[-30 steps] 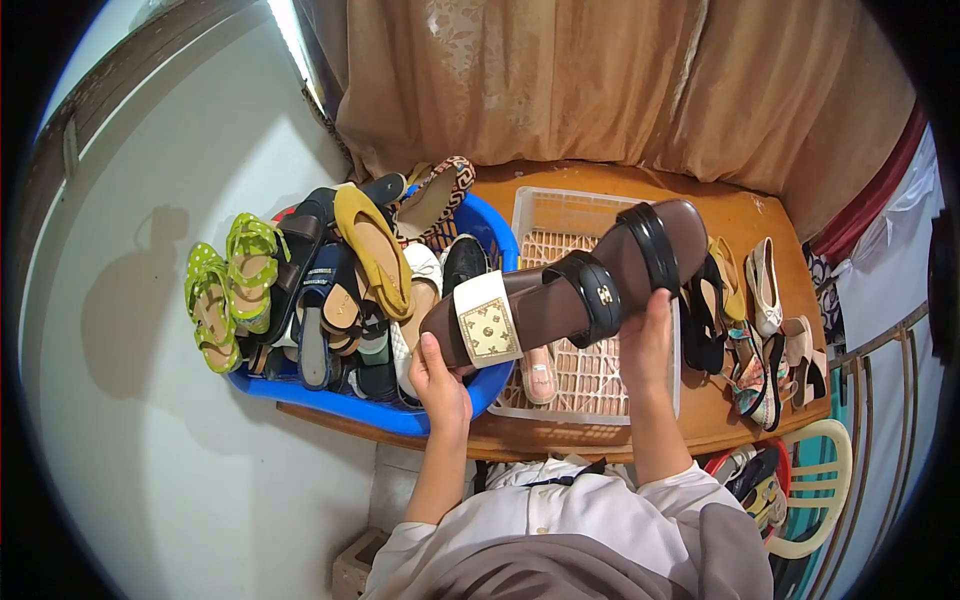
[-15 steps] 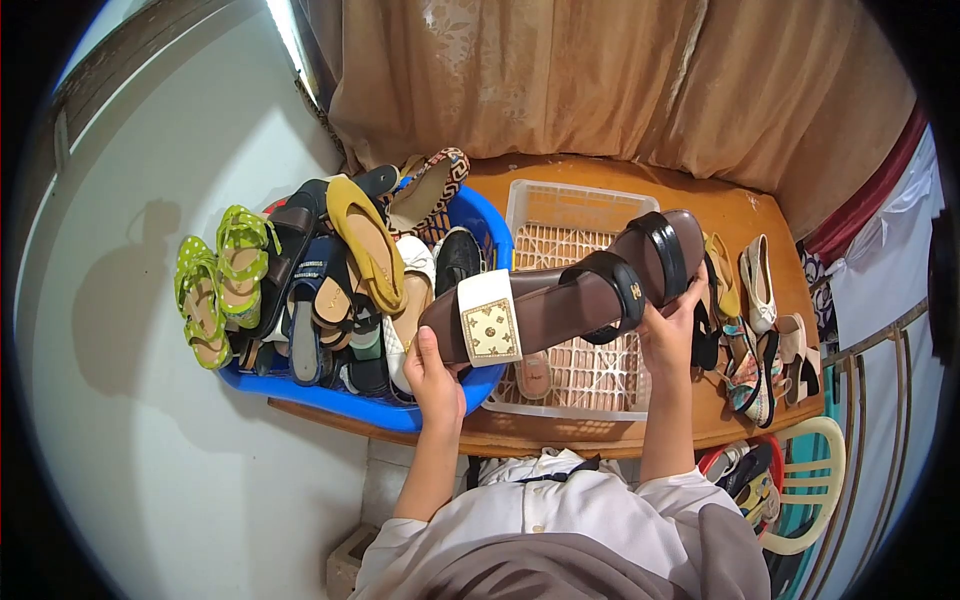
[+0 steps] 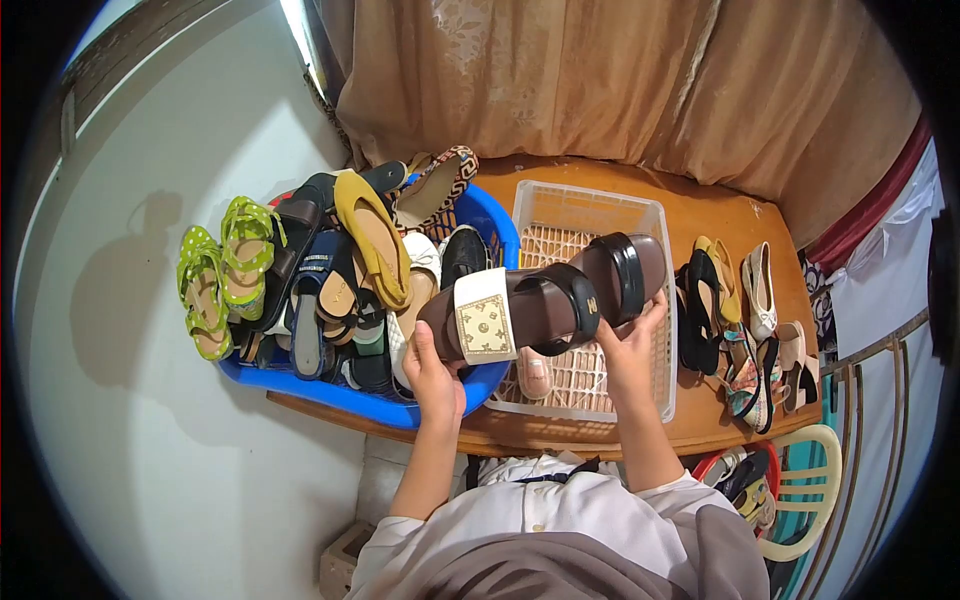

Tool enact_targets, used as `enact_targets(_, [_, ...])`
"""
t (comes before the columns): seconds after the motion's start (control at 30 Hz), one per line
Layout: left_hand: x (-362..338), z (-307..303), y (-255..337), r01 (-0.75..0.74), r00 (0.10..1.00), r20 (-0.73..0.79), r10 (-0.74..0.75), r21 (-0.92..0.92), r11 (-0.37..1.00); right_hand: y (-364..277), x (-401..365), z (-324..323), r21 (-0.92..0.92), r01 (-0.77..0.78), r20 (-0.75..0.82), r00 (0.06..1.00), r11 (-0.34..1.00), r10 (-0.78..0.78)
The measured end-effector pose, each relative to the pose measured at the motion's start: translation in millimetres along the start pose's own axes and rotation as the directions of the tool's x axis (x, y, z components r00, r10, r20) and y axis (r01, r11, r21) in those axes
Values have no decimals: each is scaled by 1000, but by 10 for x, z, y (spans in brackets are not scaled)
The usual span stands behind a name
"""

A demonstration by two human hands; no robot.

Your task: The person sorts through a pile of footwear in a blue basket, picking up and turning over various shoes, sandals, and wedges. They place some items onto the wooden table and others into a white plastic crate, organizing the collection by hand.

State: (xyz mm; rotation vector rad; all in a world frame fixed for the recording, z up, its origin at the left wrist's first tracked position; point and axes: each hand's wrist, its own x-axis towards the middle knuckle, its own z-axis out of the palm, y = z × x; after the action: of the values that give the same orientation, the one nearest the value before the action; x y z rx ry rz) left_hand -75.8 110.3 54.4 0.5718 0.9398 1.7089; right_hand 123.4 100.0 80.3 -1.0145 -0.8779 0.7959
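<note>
My left hand [image 3: 434, 376] grips a dark brown sandal with a white patterned strap [image 3: 484, 316], at its left end. My right hand [image 3: 632, 350] holds dark brown sandals with black straps [image 3: 627, 276] at their right end. The held footwear overlaps in a row, so where one piece ends is partly hidden. Below it is a clear plastic crate [image 3: 663, 385], with a pink shoe [image 3: 535, 374] inside. Just left of the crate, a blue basket [image 3: 375, 408] is heaped with shoes, among them a mustard flat [image 3: 375, 240] and green dotted sandals [image 3: 245, 262].
Several shoes, including a white flat [image 3: 760, 290] and black shoes [image 3: 700, 310], lie on the wooden table [image 3: 700, 215] at the right. A red basket of shoes [image 3: 745, 480] sits on a cream chair [image 3: 825, 490]. A brown curtain [image 3: 560, 80] hangs behind.
My right hand has moved left and slightly down, bringing the black-strapped sandals closer to the white-strapped one. The right side of the crate and the black shoes are now more exposed.
</note>
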Motion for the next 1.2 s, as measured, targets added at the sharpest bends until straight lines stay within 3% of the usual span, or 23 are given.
enact_targets(0.07, [6,-31,18,42,999,-23,-43,-46,998,-140,25,-47,-175,72,40,997,982,-66])
enact_targets(0.17, [-8,22,77,78,995,-49,-84,-114,990,-139,226,-402,66,-72,80,995,995,66])
enact_targets(0.2, [-21,32,87,81,995,-43,-86,-113,990,-326,209,-346,156,33,148,987,987,-57])
enact_targets(0.23, [-33,37,97,85,995,-35,-90,-112,990,-358,251,-400,154,-3,159,987,988,-21])
enact_targets(0.3, [-36,31,94,87,996,-11,-89,-95,992,-339,322,-474,51,-34,43,999,998,32])
enact_targets(0.4, [-25,-7,57,76,997,25,-74,-59,995,-353,344,-473,-112,41,-15,999,993,-43])
enact_targets(0.5, [-26,-5,45,57,998,32,-55,-49,997,-246,342,-486,-77,-16,25,1000,997,18])
enact_targets(0.53, [-29,8,59,49,999,23,-48,-49,998,-161,335,-481,-165,9,-18,1000,986,-12])
enact_targets(0.57, [-30,16,63,42,999,13,-41,-48,998,-67,340,-470,-277,149,16,989,949,-150])
enact_targets(0.67, [3,-15,23,52,997,-53,-55,-50,997,-142,221,-243,-274,155,-4,987,949,-162])
enact_targets(0.77, [6,-35,20,35,996,-85,-38,-37,999,-101,238,-235,-577,316,70,938,753,-340])
enact_targets(0.8, [8,-38,15,18,996,-89,-21,-34,999,-99,233,-251,-594,286,76,950,752,-302])
enact_targets(1.0, [0,19,74,66,994,-88,-72,-67,996,-150,225,-274,-413,170,109,985,895,-137])
enact_targets(1.1, [-45,104,145,108,994,-11,-109,-61,992,-110,162,-252,42,-58,157,986,997,51])
enact_targets(1.2, [-45,109,115,159,984,88,-158,-3,987,91,-40,-229,392,-319,325,925,863,194])
